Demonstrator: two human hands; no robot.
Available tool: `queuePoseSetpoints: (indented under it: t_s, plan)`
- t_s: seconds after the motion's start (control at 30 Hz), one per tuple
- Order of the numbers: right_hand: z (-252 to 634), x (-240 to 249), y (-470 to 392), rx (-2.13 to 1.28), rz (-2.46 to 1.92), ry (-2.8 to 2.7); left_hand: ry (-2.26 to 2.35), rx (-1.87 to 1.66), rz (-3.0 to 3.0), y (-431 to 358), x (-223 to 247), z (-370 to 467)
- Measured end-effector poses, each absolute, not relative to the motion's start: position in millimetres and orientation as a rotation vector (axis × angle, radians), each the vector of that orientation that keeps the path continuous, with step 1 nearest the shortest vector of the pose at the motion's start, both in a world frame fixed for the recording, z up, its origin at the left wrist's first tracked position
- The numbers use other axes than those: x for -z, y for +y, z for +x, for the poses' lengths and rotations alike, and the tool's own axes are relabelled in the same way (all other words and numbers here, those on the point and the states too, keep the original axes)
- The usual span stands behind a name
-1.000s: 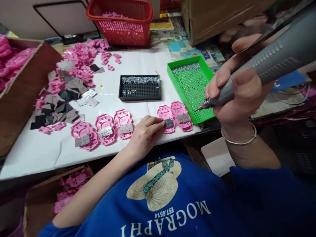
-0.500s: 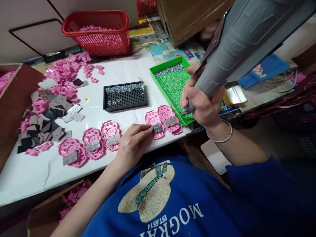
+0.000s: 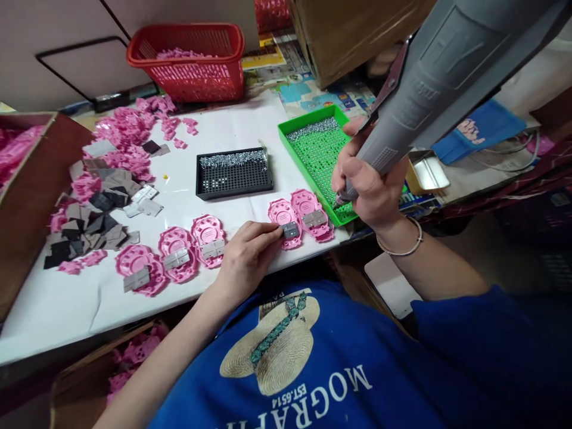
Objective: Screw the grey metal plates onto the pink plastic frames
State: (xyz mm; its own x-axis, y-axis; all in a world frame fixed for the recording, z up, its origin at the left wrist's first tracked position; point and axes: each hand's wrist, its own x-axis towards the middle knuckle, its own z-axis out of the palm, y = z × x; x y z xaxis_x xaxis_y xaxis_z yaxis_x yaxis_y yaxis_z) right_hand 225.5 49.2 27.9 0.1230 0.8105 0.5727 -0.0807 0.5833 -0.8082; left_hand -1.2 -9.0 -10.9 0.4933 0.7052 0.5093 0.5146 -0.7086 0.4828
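My left hand [image 3: 250, 253] pinches the left edge of a dark grey plate [image 3: 290, 230], which lies on a pink part [image 3: 282, 213]. Wrapped round a large grey power screwdriver [image 3: 402, 113] is my right hand [image 3: 373, 185]. The tool's tip points down over the near end of a green tray [image 3: 313, 158] with rows of small screws. A second pink part [image 3: 306, 204] with a grey plate stands beside the first. Left of my left hand, three pink parts [image 3: 179, 239] with light grey plates lie in a row.
A black screw tray [image 3: 235, 186] sits mid-table. Pink pieces [image 3: 127, 128] and loose grey plates [image 3: 105, 208] are heaped at left, near a cardboard box [image 3: 49, 155]. Behind stands a red basket [image 3: 201, 80]. A blue tray [image 3: 496, 122] is at right.
The camera view has shifted slightly, so the table things appear further right. My left hand still touches the dark plate, and the screwdriver tip remains over the green tray.
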Motion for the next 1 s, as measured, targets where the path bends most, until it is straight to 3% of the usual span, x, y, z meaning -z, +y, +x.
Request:
queuePoseSetpoints:
  t_s: [0.43, 0.7, 1.0]
  plan:
    - [199.1, -81.2, 37.0, -0.625, -0.611, -1.188, 1.099, -1.022, 2.088, -10.0, 21.7, -0.1]
    - [149.1, -55.0, 34.0, -0.956, -0.514, -1.296, 1.067, -1.065, 2.059, -8.9, 21.7, 0.9]
    - [144.6, -48.0, 32.5, -0.96, -0.486, -1.306, 1.044, -1.08, 2.066, -9.0, 22.4, 0.9]
